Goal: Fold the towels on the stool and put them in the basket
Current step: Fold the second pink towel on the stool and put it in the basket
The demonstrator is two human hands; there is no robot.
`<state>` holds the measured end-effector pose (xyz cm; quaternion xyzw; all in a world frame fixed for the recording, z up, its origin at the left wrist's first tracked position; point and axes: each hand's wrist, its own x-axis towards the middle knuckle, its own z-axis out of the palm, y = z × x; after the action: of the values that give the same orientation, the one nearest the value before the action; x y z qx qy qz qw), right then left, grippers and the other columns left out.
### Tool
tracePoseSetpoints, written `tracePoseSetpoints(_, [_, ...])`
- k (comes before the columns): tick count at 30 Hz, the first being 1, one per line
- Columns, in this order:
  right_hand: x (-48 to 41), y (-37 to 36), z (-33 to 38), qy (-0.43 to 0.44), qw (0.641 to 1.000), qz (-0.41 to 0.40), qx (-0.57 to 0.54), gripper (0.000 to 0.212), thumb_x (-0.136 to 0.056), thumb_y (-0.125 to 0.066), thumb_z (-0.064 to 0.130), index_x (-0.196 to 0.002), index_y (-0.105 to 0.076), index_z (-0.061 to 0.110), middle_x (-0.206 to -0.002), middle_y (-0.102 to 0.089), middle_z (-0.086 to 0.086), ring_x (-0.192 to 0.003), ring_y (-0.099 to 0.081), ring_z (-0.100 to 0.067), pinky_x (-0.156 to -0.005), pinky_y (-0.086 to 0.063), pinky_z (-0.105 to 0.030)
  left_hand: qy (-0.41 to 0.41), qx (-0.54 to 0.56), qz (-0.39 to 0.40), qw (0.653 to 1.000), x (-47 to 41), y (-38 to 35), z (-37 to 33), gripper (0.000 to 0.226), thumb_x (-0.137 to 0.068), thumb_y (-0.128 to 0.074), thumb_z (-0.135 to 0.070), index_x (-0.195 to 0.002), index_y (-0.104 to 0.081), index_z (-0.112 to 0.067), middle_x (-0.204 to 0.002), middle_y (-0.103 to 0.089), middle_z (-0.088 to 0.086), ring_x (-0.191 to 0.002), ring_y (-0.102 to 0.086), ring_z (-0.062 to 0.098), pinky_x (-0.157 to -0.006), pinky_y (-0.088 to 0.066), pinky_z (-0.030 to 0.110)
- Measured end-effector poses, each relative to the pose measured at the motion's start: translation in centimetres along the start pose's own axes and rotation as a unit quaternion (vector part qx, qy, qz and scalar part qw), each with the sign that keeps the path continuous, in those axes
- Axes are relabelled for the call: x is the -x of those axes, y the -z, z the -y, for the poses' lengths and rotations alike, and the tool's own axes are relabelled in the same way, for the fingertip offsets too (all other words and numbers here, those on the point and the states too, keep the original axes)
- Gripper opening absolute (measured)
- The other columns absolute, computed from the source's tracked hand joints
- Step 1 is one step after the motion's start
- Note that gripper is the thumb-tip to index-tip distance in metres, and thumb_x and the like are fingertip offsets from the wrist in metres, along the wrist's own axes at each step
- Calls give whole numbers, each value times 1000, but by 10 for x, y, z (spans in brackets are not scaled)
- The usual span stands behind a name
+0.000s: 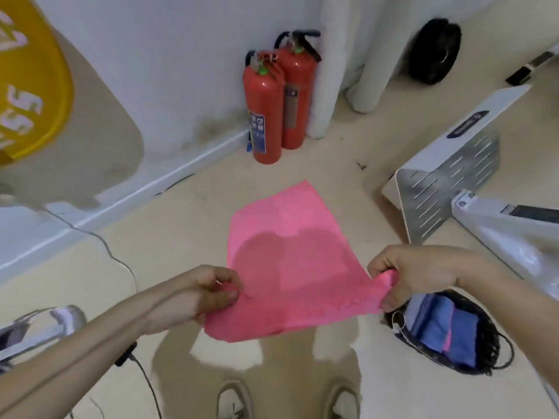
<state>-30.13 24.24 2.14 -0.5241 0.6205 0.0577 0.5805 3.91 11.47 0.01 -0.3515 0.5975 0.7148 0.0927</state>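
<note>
While left hand (211, 294) and right hand (417, 273) each pinch pink towel (290, 261) corners, right forearm covers part of basket (487, 362).

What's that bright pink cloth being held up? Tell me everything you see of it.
The bright pink towel is a thin, soft-looking sheet of plain cloth, opened out and not yet folded. The left hand pinches one near corner; the right hand grips the other, where the cloth bunches. The near edge sags between them and the far corner points away from the person. It seems held clear of the pale floor. A shadow darkens its middle.
</note>
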Motion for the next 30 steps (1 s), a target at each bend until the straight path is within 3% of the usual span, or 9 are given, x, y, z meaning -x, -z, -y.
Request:
tracePoseSetpoints(8, [-160, -73, -102, 50, 992, 104, -50, 26, -75, -77, 4, -69, -54, 15, -60, -49, 13, -55, -44, 1, -54, -35, -16, -7, 25, 23, 999, -113, -5, 166, 15, -87, -56, -30, -86, -59, -15, -66, -43, 3, -55, -39, 13, -43, -31, 21])
tracePoseSetpoints(13, [-172, -56, -128, 152, 963, -59, -213, 15, -79, -66, -7, -80, -69, 8, -75, -64, -4, -68, -62, -10, -61, -49, -17, -144, 77, -9, 987, -151, 15, 177, 48, -69, -79, -47, -94, -63, -10, -79, -48, 13, -68, -40, 26, -56, -29, 30])
tracePoseSetpoints(15, [-168, -50, -128, 176, 926, -139, -303, 12, -74, -74, 2, -85, -71, 5, -79, -71, -9, -72, -68, -15, -64, -57, -21, -192, 89, -55, 976, -156, 23, 167, 46, -59, -84, -48, -88, -66, -18, -73, -53, 6, -61, -47, 19, -54, -35, 26])
tracePoseSetpoints(16, [-168, -48, -128, 185, 906, -178, -337, 30, -65, -84, 13, -92, -73, 7, -87, -72, -12, -79, -69, -18, -71, -59, -26, -205, 102, -92, 969, -158, 26, 161, 43, -58, -85, -47, -86, -67, -20, -70, -54, 2, -57, -49, 15, -51, -39, 23])
tracePoseSetpoints(17, [-169, -48, -125, 182, 888, -220, -362, 46, -58, -89, 21, -99, -72, 10, -94, -73, -11, -84, -69, -20, -76, -59, -30, -214, 116, -133, 961, -159, 29, 155, 38, -61, -84, -45, -85, -67, -20, -69, -55, 1, -53, -50, 11, -47, -42, 20])
tracePoseSetpoints(19, [-172, -50, -117, 159, 857, -306, -381, 44, -65, -81, 19, -108, -69, 14, -89, -74, -3, -78, -67, -15, -71, -56, -27, -217, 135, -218, 942, -160, 36, 146, 15, -81, -70, -30, -86, -64, -17, -68, -58, 2, -51, -55, 11, -44, -47, 21])
tracePoseSetpoints(25, [-199, -61, -100, 133, 809, -492, -292, 16, -88, -64, 6, -103, -60, 11, -73, -60, -7, -59, -58, -11, -57, -48, -21, -203, -45, -416, 885, -168, 64, 152, 11, -93, -58, -15, -97, -58, -25, -83, -61, 6, -67, -56, 18, -64, -53, 36])
tracePoseSetpoints(28, [-201, -73, -111, 48, 816, -546, -180, 22, -85, -68, 33, -96, -58, 16, -73, -63, -5, -65, -62, -21, -66, -47, -34, -239, -262, -508, 785, -164, 56, 154, 26, -84, -68, -21, -102, -52, -29, -91, -54, -1, -76, -52, 13, -70, -42, 32])
tracePoseSetpoints(30, [-191, -89, -117, -32, 850, -506, -142, 41, -82, -64, 52, -87, -57, 11, -69, -67, -8, -59, -65, -23, -63, -48, -33, -303, -387, -428, 758, -151, 35, 154, 17, -81, -69, -33, -91, -56, -28, -84, -53, -9, -75, -49, 5, -66, -39, 28])
